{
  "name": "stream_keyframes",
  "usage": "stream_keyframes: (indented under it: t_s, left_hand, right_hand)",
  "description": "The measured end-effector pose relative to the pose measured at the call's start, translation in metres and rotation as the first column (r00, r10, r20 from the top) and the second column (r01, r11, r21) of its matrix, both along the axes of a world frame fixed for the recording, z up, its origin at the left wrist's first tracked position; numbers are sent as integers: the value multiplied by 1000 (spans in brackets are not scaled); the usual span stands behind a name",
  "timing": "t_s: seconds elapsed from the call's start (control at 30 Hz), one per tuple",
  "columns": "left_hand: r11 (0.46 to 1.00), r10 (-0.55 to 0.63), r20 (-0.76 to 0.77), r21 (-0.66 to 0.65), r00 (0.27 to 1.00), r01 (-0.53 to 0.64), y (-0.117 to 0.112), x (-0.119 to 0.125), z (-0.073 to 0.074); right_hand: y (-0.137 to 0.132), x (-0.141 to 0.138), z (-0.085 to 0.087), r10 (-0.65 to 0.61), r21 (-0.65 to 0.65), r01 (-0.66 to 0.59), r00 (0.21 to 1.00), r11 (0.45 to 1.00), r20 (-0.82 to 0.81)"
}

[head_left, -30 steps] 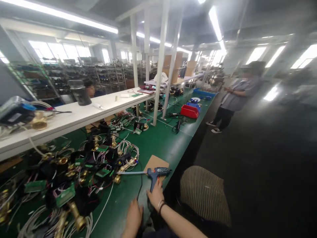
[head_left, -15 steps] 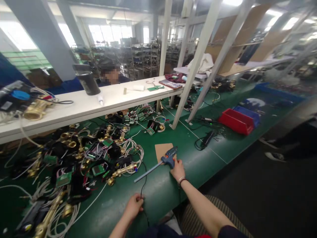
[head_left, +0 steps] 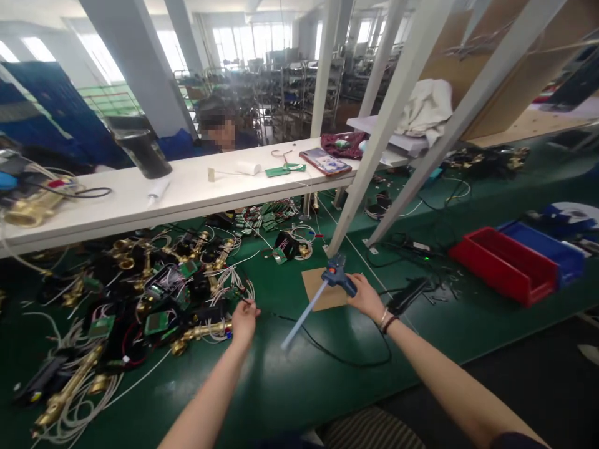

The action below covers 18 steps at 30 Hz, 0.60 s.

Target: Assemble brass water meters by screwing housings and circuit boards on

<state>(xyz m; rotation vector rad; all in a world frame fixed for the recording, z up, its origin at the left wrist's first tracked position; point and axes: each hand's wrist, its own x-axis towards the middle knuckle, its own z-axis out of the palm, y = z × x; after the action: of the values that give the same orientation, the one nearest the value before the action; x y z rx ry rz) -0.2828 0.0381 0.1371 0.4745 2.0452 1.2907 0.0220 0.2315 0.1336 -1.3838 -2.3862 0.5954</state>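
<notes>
My right hand (head_left: 367, 298) is closed round the handle of a blue-grey hot glue gun (head_left: 337, 274). A long pale glue stick (head_left: 304, 317) sticks out of its back end, slanting down to the left. Beneath the gun lies a piece of brown cardboard (head_left: 322, 300). My left hand (head_left: 244, 319) is beside the pile, fingers pinched on a thin black cord (head_left: 327, 353), which loops over the green bench towards the right; the pinch itself is partly hidden. Close to this hand are brass fittings (head_left: 201, 333) with white cables and green circuit boards (head_left: 156, 322).
A white shelf (head_left: 196, 198) crosses above the bench, bearing a dark cup (head_left: 143, 153), a phone (head_left: 325, 161) and small parts. Slanted white posts (head_left: 369, 162) rise at its right. Red (head_left: 503, 265) and blue bins (head_left: 545, 249) stand on the right. Another person (head_left: 222, 128) is behind the shelf.
My left hand has moved up from the bench's front edge to the pile. My right hand has turned the glue gun and shifted it slightly right. The black cord now lies in a wide loop.
</notes>
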Motion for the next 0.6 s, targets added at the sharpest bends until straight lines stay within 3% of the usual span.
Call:
stream_keyframes:
  t_s: [0.17, 0.3, 0.47, 0.6]
  left_hand:
    - [996, 45, -201, 83, 978, -29, 42, -61, 29]
    - [995, 25, -232, 96, 972, -2, 66, -81, 36]
    - [996, -11, -144, 82, 990, 23, 74, -61, 16]
    - [999, -45, -90, 23, 995, 47, 31, -22, -5]
  right_hand:
    - [-51, -16, -40, 71, -65, -67, 996, 996, 50]
    - [-67, -37, -67, 15, -77, -5, 992, 997, 122]
    - [-44, -76, -77, -45, -38, 53, 982, 998, 185]
    - [-32, -99, -81, -84, 7, 85, 965, 996, 247]
